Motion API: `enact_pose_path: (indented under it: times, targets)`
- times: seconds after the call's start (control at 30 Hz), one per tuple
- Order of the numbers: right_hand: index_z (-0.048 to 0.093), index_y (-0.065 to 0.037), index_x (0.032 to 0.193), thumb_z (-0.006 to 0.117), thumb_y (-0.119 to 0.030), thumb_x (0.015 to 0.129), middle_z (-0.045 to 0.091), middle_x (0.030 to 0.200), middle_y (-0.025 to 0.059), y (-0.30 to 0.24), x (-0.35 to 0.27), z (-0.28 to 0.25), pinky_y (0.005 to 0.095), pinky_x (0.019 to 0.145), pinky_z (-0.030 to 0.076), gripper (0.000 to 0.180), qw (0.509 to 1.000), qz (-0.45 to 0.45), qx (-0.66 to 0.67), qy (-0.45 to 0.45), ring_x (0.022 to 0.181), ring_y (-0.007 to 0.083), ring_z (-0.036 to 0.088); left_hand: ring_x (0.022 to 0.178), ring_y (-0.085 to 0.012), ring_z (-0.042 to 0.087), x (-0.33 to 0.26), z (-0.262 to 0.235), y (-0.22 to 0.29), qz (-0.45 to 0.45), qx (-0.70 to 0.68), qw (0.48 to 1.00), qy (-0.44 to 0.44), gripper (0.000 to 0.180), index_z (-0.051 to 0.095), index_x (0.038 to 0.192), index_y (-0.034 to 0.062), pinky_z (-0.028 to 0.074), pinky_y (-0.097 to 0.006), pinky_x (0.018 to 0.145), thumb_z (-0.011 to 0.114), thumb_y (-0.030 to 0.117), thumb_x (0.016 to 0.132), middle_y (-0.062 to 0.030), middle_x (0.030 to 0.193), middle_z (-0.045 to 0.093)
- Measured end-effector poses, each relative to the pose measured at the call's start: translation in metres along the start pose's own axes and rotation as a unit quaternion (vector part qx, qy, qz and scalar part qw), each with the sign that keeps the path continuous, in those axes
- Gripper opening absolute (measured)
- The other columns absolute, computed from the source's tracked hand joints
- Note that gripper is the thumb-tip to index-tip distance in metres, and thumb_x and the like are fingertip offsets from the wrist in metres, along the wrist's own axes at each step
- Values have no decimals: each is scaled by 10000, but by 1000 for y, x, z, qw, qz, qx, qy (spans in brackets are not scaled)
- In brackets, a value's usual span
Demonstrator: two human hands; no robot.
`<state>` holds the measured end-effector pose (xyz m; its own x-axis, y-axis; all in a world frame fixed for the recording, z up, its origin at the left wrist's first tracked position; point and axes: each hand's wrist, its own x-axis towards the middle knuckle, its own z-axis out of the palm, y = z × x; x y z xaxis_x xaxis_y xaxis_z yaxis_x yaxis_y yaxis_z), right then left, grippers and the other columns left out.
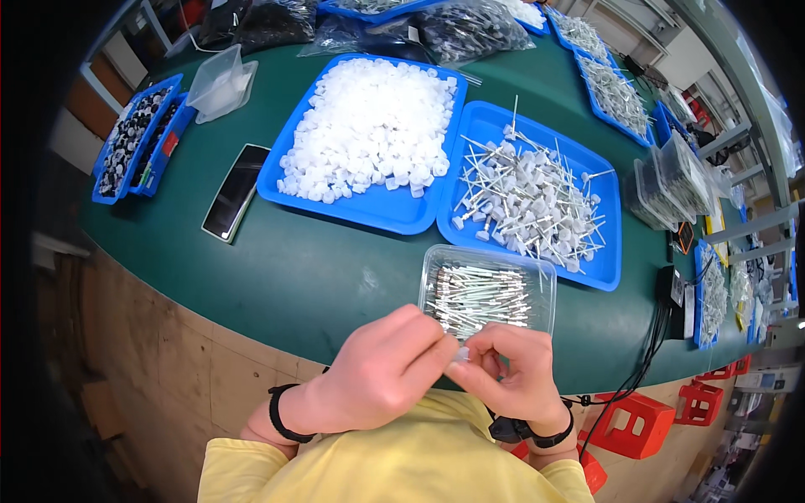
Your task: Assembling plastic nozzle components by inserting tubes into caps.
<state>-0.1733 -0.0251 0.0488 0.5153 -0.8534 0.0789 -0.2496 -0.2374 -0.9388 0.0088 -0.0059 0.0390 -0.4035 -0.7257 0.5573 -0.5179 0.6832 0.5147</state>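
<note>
Both hands together at the desk edge, left hand and right hand pinching a small white cap just below the clear tray of sticks; looks mid-assembly, seating needs straight alignment.

Bare green table left of clear tub

A small white plastic cap is sitting pinched between the fingertips of both hands, hovering just past the green table's near edge, mostly hidden.
</note>
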Motion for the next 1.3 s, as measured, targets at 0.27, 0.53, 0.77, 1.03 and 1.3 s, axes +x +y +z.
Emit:
enact_pose_path:
  times: [0.27, 0.53, 0.77, 1.03, 1.3]
  targets:
    - [615, 63, 746, 607, -9, 765, 592, 616, 111, 12, -2, -12, 241, 423, 390, 75, 981, -19, 175, -87, 472, 131, 529, 619, -225, 513, 4, 0, -10, 22, -232, 972, -28, 198, 587, 817, -34, 417, -294, 508, 651, -51, 630, -93, 722, 530]
    - [622, 56, 787, 580, -35, 797, 596, 611, 50, 37, 2, -71, 203, 408, 363, 100, 967, 25, -84, 238, 459, 75, 493, 719, -290, 524, 20, -13, -113, -222, 83, 970, 58, 238, 608, 877, 3, 442, -336, 620, 679, 6, 649, -128, 808, 532]
    - [608, 7, 862, 584, -50, 799, 600, 728, 111, 60, 36, -99, 319, 515, 440, 89, 835, -56, -477, 269, 578, 221, 565, 798, -308, 493, 37, 17, -178, -145, 287, 947, -9, 133, 534, 699, 0, 439, -379, 683, 630, -17, 608, -140, 778, 498]
    - [603, -14, 849, 585, -7, 649, 570, 787, 75, 62, 34, -26, 322, 622, 472, 200, 891, -178, -414, -47, 750, 229, 566, 593, -108, 536, 32, -7, -120, -311, -127, 937, 100, 190, 467, 858, 17, 425, -221, 525, 615, -20, 745, -87, 770, 578]
    - [561, -40, 658, 566, -73, 556, 462, 641, 48, 66, 41, 4, 268, 544, 391, 107, 773, -260, -570, -101, 674, 172, 492, 544, -138, 541, -15, -18, -58, -327, -597, 727, 94, 230, 441, 997, 16, 435, -221, 476, 577, 99, 831, -174, 800, 596]
